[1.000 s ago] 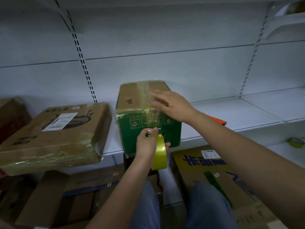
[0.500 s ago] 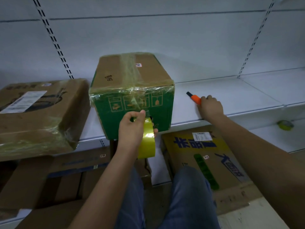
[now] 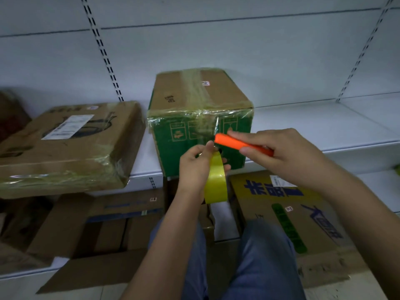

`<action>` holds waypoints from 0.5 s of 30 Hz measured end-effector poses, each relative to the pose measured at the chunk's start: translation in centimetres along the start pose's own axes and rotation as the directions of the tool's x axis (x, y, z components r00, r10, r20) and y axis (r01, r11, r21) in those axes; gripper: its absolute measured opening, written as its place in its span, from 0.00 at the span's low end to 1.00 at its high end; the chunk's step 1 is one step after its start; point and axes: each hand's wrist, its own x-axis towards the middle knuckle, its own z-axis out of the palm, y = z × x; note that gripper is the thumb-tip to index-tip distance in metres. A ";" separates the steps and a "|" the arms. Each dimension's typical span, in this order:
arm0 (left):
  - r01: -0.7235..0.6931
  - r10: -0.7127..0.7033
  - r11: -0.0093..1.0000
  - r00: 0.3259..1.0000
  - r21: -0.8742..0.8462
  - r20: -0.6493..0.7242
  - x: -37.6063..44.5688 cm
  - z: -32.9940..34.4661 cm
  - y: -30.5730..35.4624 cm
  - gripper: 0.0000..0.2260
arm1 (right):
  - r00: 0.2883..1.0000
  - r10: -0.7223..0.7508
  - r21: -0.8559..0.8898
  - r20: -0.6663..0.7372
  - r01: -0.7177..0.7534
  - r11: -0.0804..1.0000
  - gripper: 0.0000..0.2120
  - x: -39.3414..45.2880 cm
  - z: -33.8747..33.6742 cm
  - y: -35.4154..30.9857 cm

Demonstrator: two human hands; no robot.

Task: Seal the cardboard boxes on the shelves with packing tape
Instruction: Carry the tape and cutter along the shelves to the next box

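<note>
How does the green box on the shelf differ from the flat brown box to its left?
The green box stands tall and nearly cubic; the flat box is low and wide. The green box has a green printed front, while the flat box is plain brown with a white label on top. The green box sits fully on the shelf; the flat box juts over its front edge and tilts. Both are cardboard and already carry clear tape.
</note>
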 end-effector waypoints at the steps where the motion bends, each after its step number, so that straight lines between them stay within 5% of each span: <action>1: 0.000 0.000 1.000 1.000 -0.014 -0.008 -0.1 0.0 -0.1 0.10 | 0.998 -0.005 -0.086 0.058 0.010 0.996 0.22 0.6 -0.2 -0.1; 5: -0.009 0.009 1.000 1.000 -0.002 -0.026 -0.3 0.0 -0.5 0.08 | 0.981 0.035 -0.270 0.191 0.018 0.963 0.22 1.7 -1.0 0.6; 11: -0.055 0.058 0.992 0.998 0.114 -0.018 -0.4 -0.2 -1.0 0.09 | 0.984 0.086 -0.373 0.157 -0.021 0.928 0.24 0.6 -1.6 1.4; 15: -0.115 0.113 0.964 0.993 0.238 0.024 -1.0 -0.6 -2.2 0.10 | 0.979 0.119 -0.292 0.164 -0.067 0.954 0.21 -1.4 -2.5 2.8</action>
